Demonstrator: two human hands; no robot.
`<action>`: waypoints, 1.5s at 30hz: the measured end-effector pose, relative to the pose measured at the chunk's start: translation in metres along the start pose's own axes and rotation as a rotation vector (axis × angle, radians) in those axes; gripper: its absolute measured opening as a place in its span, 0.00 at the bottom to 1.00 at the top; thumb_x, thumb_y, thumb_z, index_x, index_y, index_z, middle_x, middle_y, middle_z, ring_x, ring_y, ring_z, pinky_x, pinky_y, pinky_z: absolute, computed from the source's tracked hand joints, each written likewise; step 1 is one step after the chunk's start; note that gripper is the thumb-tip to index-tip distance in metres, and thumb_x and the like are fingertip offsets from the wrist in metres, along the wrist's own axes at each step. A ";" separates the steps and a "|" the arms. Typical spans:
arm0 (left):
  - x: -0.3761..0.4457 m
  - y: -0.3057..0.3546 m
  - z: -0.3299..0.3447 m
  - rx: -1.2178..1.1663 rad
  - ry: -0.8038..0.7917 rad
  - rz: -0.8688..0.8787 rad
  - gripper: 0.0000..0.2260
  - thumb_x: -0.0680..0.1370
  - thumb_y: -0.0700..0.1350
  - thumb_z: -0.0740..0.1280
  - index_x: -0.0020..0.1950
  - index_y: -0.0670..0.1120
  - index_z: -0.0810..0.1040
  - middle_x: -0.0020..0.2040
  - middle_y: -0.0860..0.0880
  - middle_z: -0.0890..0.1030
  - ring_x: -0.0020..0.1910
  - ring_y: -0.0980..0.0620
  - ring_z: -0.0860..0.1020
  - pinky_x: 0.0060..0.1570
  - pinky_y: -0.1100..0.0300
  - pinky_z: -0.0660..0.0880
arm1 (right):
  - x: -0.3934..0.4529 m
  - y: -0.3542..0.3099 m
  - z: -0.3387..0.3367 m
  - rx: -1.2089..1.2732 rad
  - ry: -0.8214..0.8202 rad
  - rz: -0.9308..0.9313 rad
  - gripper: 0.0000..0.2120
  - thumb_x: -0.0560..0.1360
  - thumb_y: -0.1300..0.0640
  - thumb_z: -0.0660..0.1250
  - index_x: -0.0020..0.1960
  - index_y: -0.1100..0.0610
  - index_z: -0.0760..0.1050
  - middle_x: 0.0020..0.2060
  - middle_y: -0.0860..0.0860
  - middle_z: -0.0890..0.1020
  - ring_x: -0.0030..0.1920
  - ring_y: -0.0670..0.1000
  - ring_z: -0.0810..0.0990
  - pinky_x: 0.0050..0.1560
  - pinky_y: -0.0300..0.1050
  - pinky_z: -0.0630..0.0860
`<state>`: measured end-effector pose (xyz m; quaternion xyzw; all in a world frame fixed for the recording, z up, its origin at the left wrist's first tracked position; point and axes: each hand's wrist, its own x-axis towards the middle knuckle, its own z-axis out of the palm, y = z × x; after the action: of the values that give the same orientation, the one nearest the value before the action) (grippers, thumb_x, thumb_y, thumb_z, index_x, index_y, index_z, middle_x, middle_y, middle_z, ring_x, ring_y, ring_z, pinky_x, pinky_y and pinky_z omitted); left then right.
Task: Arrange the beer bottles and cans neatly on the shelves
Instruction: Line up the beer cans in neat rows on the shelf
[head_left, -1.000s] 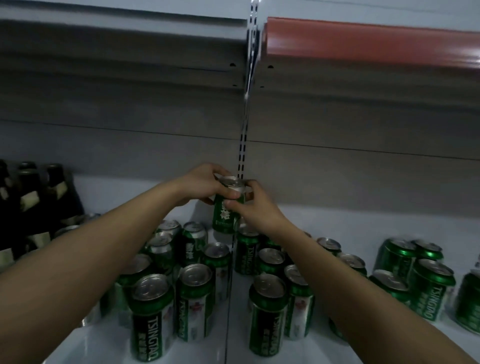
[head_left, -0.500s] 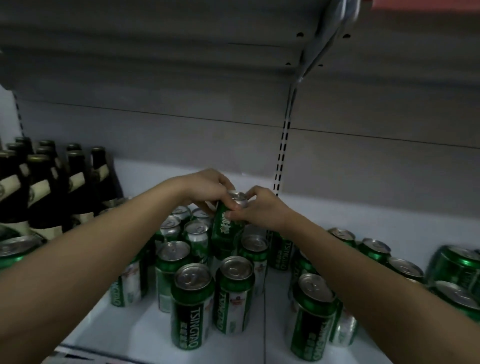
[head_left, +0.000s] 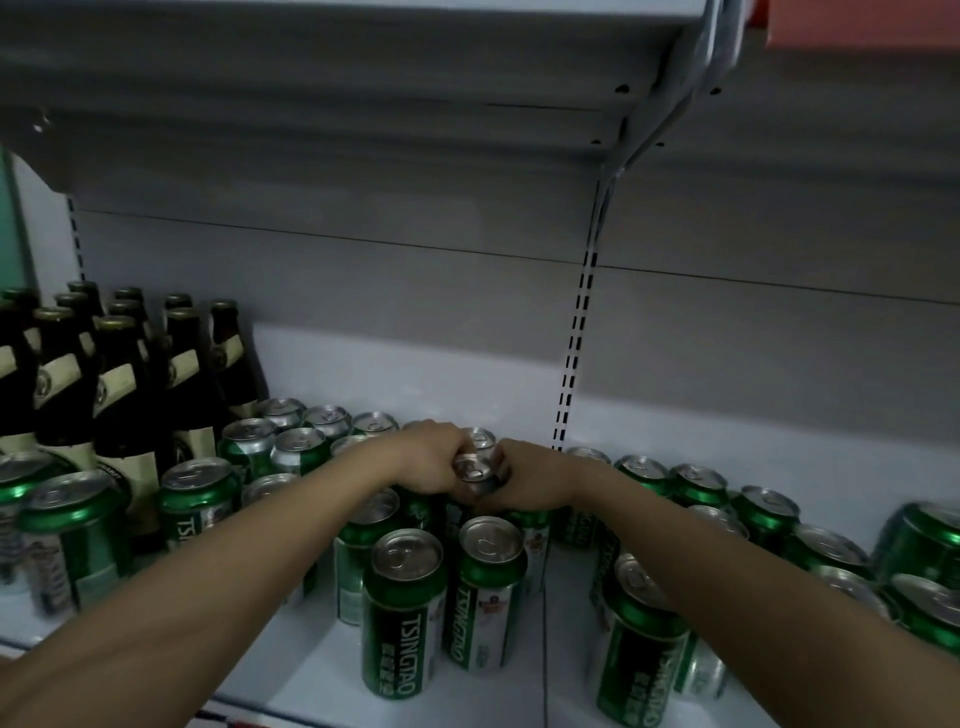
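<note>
Both hands on one can, mid-shelf, among standing beer cans.

White shelf (head_left: 415, 379) runs under and beyond the hands. Dark beer bottles (head_left: 119, 374), tan labels, stand upright in a tight block well off the left hand's outer side. Green Tsingtao cans (head_left: 402, 613) stand on all sides of the hands: a cluster beside the bottles past the left hand, a pair just nearer than both hands, a looser spread (head_left: 769, 514) past the right hand, some tilted. Left hand (head_left: 431, 462) and right hand (head_left: 530, 480) meet, fingers curled round the held can (head_left: 474, 467) from either side; only its silver top shows between them. Whether its base touches the shelf cannot be told.
</note>
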<state>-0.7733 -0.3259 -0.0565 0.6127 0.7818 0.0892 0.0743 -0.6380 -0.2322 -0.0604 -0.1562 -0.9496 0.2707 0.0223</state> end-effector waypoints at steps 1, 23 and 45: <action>0.000 0.004 -0.001 0.027 0.005 -0.005 0.19 0.72 0.52 0.75 0.61 0.47 0.78 0.56 0.46 0.82 0.55 0.46 0.80 0.57 0.53 0.76 | -0.002 0.000 -0.004 0.005 -0.002 0.016 0.11 0.76 0.57 0.73 0.40 0.46 0.75 0.28 0.32 0.79 0.31 0.32 0.76 0.34 0.25 0.68; 0.071 0.298 0.030 -0.699 0.245 0.459 0.08 0.78 0.41 0.67 0.46 0.55 0.81 0.42 0.60 0.79 0.41 0.64 0.76 0.36 0.76 0.69 | -0.269 0.134 -0.093 0.299 1.057 0.322 0.06 0.80 0.57 0.64 0.48 0.56 0.79 0.35 0.51 0.85 0.34 0.53 0.84 0.33 0.44 0.79; 0.095 0.668 0.234 -1.044 -0.488 0.624 0.25 0.80 0.46 0.66 0.76 0.53 0.63 0.69 0.48 0.72 0.65 0.48 0.73 0.63 0.50 0.73 | -0.563 0.337 -0.042 0.215 1.727 0.817 0.26 0.80 0.52 0.65 0.75 0.49 0.61 0.70 0.50 0.69 0.68 0.51 0.69 0.65 0.54 0.73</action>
<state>-0.1119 -0.0665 -0.1309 0.6967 0.3820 0.3329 0.5079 -0.0012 -0.1134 -0.1765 -0.6176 -0.4480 0.1349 0.6322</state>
